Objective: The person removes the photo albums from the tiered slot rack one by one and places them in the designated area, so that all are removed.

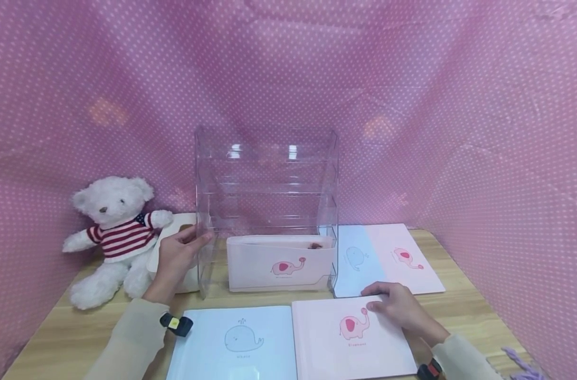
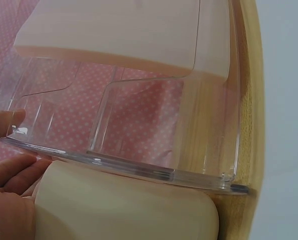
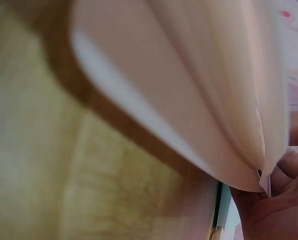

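A clear plastic rack (image 1: 266,211) with several tiers stands mid-table. My left hand (image 1: 176,258) grips its left side, the thumb (image 2: 16,118) on one face of the clear panel and the fingers (image 2: 18,172) on the other. In the rack's bottom tier stands a pink elephant-printed holder (image 1: 255,272). My right hand (image 1: 402,311) pinches the upper right corner of a pink elephant booklet (image 1: 326,348), thumb on top. Its pages (image 3: 219,75) fan apart slightly in the right wrist view. Left of it lies a light blue whale booklet (image 1: 207,343).
A white teddy bear (image 1: 114,206) in a striped sweater sits at the left. Between bear and rack stands a cream rounded object (image 2: 128,205). Right of the rack lies an open blue-and-pink booklet (image 1: 388,274). Purple yarn (image 1: 521,361) lies front right; pink dotted cloth (image 1: 269,63) surrounds the table.
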Demonstrator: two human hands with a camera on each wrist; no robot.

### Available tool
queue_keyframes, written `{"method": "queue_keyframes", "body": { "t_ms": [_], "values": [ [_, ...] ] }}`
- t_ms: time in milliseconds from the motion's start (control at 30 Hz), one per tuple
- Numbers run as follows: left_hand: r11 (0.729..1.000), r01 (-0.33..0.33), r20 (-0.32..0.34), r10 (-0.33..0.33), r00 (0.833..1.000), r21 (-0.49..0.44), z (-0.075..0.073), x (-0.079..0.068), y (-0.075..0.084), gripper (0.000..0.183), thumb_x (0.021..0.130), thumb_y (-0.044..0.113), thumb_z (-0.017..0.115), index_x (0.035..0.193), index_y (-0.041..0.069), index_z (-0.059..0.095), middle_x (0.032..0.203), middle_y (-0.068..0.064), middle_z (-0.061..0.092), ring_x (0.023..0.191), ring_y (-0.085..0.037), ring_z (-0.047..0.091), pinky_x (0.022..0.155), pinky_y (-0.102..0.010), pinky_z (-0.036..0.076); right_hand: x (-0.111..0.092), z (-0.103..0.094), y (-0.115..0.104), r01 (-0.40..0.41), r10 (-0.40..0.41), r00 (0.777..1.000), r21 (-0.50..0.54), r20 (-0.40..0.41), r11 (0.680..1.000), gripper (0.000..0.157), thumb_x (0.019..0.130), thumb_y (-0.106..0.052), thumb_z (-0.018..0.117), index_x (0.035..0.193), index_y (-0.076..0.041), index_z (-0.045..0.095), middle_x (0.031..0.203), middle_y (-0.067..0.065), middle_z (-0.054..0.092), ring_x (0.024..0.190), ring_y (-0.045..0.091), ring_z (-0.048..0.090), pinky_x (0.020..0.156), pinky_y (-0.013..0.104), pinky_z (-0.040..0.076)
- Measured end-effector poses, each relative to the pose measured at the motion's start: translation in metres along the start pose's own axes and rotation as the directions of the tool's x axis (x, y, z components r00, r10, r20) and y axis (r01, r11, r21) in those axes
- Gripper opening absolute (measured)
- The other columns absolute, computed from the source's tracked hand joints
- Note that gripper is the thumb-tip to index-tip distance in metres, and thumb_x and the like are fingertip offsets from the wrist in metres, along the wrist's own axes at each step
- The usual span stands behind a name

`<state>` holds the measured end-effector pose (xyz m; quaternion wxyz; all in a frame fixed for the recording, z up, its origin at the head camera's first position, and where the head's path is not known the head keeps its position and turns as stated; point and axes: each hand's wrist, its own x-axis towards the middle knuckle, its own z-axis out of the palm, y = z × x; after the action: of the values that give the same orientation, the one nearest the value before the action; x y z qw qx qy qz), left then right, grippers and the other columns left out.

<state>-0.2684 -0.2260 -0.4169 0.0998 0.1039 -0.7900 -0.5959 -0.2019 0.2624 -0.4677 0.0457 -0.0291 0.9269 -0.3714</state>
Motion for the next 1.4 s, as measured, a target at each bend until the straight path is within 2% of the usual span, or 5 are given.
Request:
{"method": "queue_keyframes", "body": {
  "t_ms": [467, 833, 1100, 1267, 1400],
  "values": [
    [1.0, 0.002, -0.001, -0.002, 1.0, 0.006, 0.001, -0.002, 0.003, 0.057, 0.09, 0.034, 0.078, 0.14, 0.012, 0.061, 0.14, -0.013, 0.064, 0.106, -0.003, 0.064, 0.082, -0.009, 0.052, -0.002, 0.0, 0.001, 0.021, -0.026, 0.997, -0.084, -0.069, 0.996, 0.023, 0.08, -0.011, 0.081, 0.1, -0.022, 0.077, 0.101, -0.006, 0.079, 0.111, 0.021, 0.069, 0.101, 0.044, 0.048],
    [1.0, -0.01, -0.001, 0.01, 1.0, -0.001, 0.0, 0.0, 0.001, 0.056, 0.09, 0.032, 0.078, 0.14, 0.012, 0.061, 0.139, -0.013, 0.065, 0.097, 0.006, 0.062, 0.079, -0.007, 0.051, 0.0, -0.014, 0.0, 0.081, -0.088, 0.993, -0.085, -0.085, 0.993, 0.03, 0.081, -0.007, 0.079, 0.11, -0.015, 0.075, 0.107, 0.004, 0.079, 0.104, 0.025, 0.073, 0.093, 0.041, 0.058],
    [1.0, -0.004, 0.0, 0.004, 1.0, -0.026, 0.0, -0.001, 0.002, 0.059, 0.089, 0.035, 0.079, 0.139, 0.01, 0.062, 0.14, -0.015, 0.064, 0.091, 0.012, 0.06, 0.077, -0.005, 0.049, 0.007, -0.033, -0.01, 0.125, -0.124, 0.992, 0.062, -0.013, 0.99, 0.043, 0.087, -0.008, 0.075, 0.13, -0.008, 0.065, 0.126, 0.015, 0.072, 0.117, 0.034, 0.069, 0.095, 0.033, 0.058],
    [1.0, -0.011, 0.004, 0.011, 1.0, -0.023, 0.0, -0.001, 0.001, 0.057, 0.09, 0.034, 0.078, 0.139, 0.01, 0.062, 0.139, -0.016, 0.065, 0.091, 0.011, 0.061, 0.078, -0.006, 0.05, 0.011, -0.046, -0.021, 0.221, -0.223, 0.975, 0.168, -0.007, 0.961, 0.052, 0.09, -0.009, 0.074, 0.138, -0.001, 0.057, 0.136, 0.023, 0.064, 0.125, 0.043, 0.062, 0.101, 0.034, 0.055],
    [1.0, -0.017, 0.007, 0.017, 1.0, -0.005, 0.001, -0.001, 0.001, 0.057, 0.091, 0.035, 0.077, 0.14, 0.011, 0.062, 0.139, -0.014, 0.065, 0.095, 0.007, 0.061, 0.079, -0.007, 0.05, 0.015, -0.053, -0.03, 0.295, -0.295, 0.955, 0.205, -0.034, 0.933, 0.055, 0.091, -0.014, 0.074, 0.141, -0.002, 0.054, 0.139, 0.022, 0.062, 0.127, 0.037, 0.062, 0.101, 0.022, 0.053]
  ]
}}
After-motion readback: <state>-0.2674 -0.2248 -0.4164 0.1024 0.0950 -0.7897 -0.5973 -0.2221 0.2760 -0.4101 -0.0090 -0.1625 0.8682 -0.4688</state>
